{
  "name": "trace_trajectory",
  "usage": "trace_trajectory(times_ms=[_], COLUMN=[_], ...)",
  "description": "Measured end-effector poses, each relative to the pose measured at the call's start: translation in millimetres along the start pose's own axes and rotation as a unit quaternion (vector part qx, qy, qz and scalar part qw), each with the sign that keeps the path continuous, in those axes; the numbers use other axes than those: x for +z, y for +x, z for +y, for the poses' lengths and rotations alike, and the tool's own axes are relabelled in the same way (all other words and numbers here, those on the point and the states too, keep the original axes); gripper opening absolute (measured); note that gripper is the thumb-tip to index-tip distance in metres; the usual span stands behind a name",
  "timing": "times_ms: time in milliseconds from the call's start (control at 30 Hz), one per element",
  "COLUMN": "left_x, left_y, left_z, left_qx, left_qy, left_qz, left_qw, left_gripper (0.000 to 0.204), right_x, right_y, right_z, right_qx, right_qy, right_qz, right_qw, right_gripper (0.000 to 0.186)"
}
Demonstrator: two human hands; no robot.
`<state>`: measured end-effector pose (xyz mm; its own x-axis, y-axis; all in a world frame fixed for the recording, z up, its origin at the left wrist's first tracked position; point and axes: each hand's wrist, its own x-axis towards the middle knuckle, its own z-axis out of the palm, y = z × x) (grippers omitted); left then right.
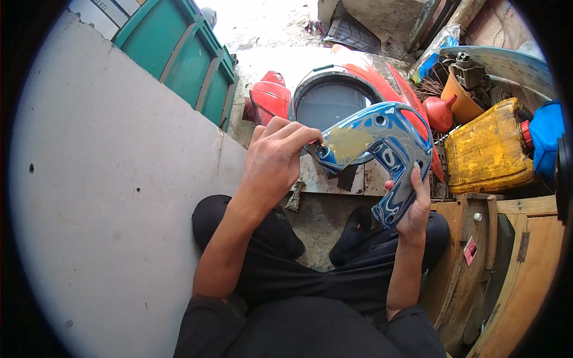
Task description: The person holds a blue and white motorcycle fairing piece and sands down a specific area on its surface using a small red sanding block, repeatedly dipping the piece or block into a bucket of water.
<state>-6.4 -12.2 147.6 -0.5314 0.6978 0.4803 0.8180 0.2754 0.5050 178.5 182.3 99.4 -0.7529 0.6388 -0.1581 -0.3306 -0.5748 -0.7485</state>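
Note:
A curved, glossy panel point(412, 152), likely a motorcycle fairing piece, is held up over my knees. It is blue and grey with a dull tan patch and several holes. My right hand point(416, 206) grips its lower right part, thumb on the near face and the other fingers mostly hidden behind it. At the panel's left end, beside a bolt hole, my left hand point(276, 156) is closed with its fingertips pinched together and touching the edge. Something small and dark shows at those fingertips, too little to name. Just beyond the panel stands a black bucket point(293, 107) of cloudy water.
Red body panels point(270, 95) lie around the bucket on a low tiled ledge. At right are a yellow jerrycan point(486, 149), a red funnel point(440, 112) and an orange tub point(462, 98) of metal parts. A white board point(131, 173) fills the left, and wooden furniture point(525, 250) stands close at right.

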Motion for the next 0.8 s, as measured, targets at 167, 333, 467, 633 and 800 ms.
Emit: trace_trajectory(times_ms=[167, 333, 467, 633, 800], left_x=[-1, 2, 6, -7, 2], left_y=[1, -1, -4, 0, -4], left_z=[1, 2, 2, 1, 7], left_qx=[-0.005, -0.005, -0.005, -0.083, -0.112], left_qy=[-0.011, -0.044, -0.065, -0.118, -0.123], left_qz=[-0.01, -0.011, -0.015, 0.036, 0.073], left_qw=[1.0, 0.999, 0.998, 0.989, 0.983], left_gripper=[0.028, 0.028, 0.026, 0.021, 0.02], right_x=[-1, -3, -1, 0, -4], right_y=[1, 2, 2, 3, 3], right_z=[0, -1, 0, 1, 1], right_qx=[0.007, 0.001, -0.011, -0.022, -0.009], right_qy=[0.005, -0.006, -0.005, -0.001, -0.001], right_qz=[0.004, 0.011, 0.024, 0.019, 0.029], right_qw=[1.0, 1.0, 1.0, 1.0, 1.0], right_gripper=[0.035, 0.035, 0.035, 0.034, 0.033])
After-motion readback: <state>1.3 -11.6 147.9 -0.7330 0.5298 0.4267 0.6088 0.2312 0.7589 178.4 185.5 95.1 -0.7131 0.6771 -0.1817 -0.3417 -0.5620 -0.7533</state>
